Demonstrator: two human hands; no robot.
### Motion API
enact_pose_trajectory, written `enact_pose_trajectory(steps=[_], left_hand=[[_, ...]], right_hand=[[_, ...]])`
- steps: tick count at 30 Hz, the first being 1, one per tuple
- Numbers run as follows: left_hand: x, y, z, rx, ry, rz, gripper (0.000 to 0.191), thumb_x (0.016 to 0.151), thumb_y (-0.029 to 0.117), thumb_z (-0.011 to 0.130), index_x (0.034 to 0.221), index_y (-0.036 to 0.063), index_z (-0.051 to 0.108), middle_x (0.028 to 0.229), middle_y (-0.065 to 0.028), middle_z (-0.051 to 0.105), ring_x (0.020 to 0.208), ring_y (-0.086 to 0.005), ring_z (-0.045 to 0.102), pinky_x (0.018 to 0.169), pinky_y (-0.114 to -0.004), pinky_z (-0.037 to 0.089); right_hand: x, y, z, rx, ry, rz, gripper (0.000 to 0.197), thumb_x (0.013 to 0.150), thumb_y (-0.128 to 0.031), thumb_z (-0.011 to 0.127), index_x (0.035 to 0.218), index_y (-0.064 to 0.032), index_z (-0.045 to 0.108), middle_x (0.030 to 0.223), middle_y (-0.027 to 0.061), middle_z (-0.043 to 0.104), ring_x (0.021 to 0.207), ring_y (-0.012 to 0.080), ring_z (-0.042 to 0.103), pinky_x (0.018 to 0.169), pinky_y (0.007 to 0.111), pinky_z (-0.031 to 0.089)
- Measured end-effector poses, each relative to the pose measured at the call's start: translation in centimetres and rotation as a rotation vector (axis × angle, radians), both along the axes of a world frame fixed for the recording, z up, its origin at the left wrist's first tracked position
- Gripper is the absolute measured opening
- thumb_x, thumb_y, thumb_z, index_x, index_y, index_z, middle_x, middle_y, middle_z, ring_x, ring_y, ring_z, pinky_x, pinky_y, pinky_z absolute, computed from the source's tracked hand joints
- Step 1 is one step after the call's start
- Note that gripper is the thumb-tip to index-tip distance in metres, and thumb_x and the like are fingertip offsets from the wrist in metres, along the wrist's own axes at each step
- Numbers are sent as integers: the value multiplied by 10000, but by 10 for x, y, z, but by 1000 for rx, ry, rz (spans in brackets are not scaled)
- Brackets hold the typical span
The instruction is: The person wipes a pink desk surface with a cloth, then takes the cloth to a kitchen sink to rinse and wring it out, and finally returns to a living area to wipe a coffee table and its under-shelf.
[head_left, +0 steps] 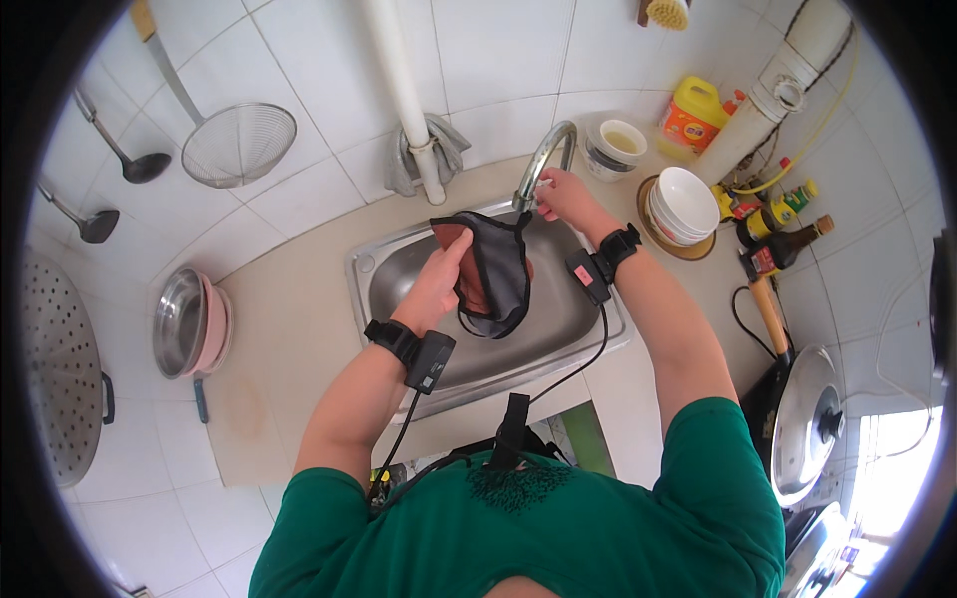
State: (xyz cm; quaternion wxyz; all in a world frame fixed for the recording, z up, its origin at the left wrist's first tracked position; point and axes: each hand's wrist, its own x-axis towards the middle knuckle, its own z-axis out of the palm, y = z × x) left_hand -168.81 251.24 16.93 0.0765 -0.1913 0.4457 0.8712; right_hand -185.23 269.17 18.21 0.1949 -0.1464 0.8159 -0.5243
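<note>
My left hand [437, 280] grips a grey fabric piece [505, 261] with black bound edges and a reddish-brown inner side. The thumb lies over the reddish side. The piece hangs over the stainless steel sink [396, 359], and its upper corner is just under the mouth of the curved metal faucet [549, 153]. Close beside the faucet spout is my right hand [564, 198], its fingers bent. Whether those fingers hold anything or touch the faucet cannot be made out. A black strap with a small box sits on each wrist.
Stacked bowls [680, 205] and a yellow detergent jug [688, 116] stand right of the faucet, near sauce bottles [777, 243]. A lidded pan [807, 426] is at far right. Metal and pink basins [179, 321] sit left. A grey cloth [404, 161] hangs at a white pipe [400, 82].
</note>
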Motion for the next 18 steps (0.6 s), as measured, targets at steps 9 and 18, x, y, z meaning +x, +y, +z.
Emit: enact_pose_trajectory(steps=[9, 18], left_hand=[[-31, 3, -36, 78, -76, 62, 440, 898, 385, 515, 1123, 7, 534, 1117, -112, 601, 993, -235, 592, 875, -374, 463], [-46, 13, -51, 147, -180, 42, 425, 894, 389, 520, 1105, 21, 543, 1102, -106, 607, 1008, -243, 581, 888, -382, 448]], right_hand=[[-38, -19, -13, 94, 58, 77, 145, 797, -59, 481, 868, 52, 541, 694, 135, 606, 562, 186, 616, 515, 298, 516], [-86, -26, -79, 379, 552, 253, 166, 773, -77, 477, 880, 22, 555, 795, 219, 616, 752, 333, 616, 694, 397, 489]])
